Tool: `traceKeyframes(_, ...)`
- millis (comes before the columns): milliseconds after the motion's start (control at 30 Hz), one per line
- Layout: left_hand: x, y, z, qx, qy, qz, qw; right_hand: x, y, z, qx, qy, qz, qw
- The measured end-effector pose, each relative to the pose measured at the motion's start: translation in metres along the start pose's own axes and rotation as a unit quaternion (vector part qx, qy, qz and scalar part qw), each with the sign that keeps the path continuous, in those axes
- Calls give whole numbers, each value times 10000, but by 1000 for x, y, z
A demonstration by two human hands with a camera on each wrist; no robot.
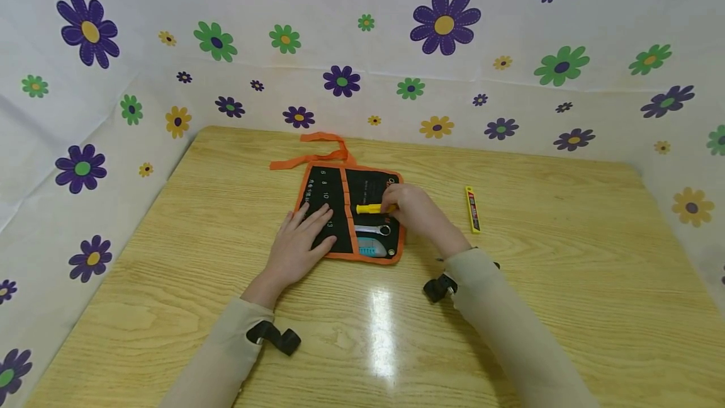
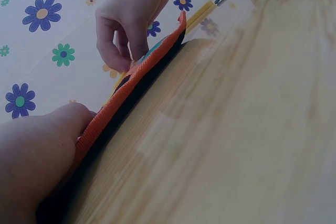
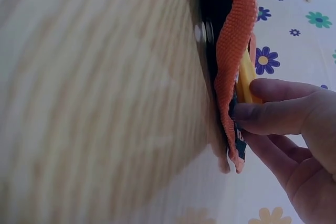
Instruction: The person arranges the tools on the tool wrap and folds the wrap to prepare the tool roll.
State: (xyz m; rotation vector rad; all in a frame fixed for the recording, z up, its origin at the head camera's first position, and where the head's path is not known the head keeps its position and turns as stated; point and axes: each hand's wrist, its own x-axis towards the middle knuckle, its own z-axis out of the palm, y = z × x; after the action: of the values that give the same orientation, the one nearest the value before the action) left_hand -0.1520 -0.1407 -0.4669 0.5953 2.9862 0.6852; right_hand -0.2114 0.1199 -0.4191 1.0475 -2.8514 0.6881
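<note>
A black tool pouch [image 1: 374,189] with orange trim lies unrolled on the table. My left hand [image 1: 300,247] rests on its left half with the fingers spread. Between the thumb and fingers of my right hand [image 1: 416,209] I pinch a yellow screwdriver [image 1: 369,209] by its handle. Its other end meets the orange-edged pocket row, so the shaft is hidden. Below it in the pouch sit a combination wrench [image 1: 374,230] and a light-blue tool [image 1: 370,247]. The right wrist view shows the thumb and fingers on the yellow handle [image 3: 245,85].
Orange ties [image 1: 323,157] trail from the pouch's far edge. To the right lies a slim yellow packet [image 1: 472,209] with a dark label. The wooden table [image 1: 566,269] meets a flower-patterned cloth [image 1: 385,49] at the back and sides. A black camera mount [image 1: 274,337] is on the left wrist.
</note>
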Motion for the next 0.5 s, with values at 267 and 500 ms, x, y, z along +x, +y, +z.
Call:
traceKeyframes(267, 0, 0, 0, 2, 5, 23, 10000, 1, -5, 0, 134, -99, 195, 9997)
traceKeyframes(500, 0, 1, -1, -20, 7, 34, 10000, 3, -9, -1, 296, -238, 369, 9986)
